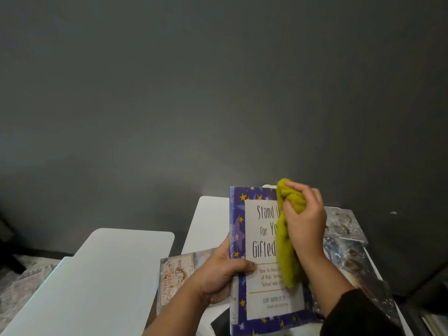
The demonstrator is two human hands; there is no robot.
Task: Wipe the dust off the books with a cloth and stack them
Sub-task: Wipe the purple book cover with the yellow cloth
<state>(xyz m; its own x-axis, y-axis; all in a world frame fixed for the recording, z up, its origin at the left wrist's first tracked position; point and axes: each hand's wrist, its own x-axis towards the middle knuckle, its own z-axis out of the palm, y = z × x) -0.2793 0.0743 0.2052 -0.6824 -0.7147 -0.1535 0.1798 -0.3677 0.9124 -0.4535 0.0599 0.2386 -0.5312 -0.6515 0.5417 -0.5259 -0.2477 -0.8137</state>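
Blue starred book (257, 251) held tilted above white desk (206, 224). Left hand (225, 272) grips its left edge, thumb on cover. Right hand (305, 219) clutches bunched yellow-green cloth (288, 251) against cover's right half. Other books: one beside left hand (177, 275), two behind right hand (346, 226).

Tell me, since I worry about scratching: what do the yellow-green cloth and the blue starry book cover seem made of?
The yellow-green cloth looks like soft, fuzzy fabric, perhaps microfibre: it bunches and droops. The blue starry book cover looks like smooth printed paper or card with a slight sheen.
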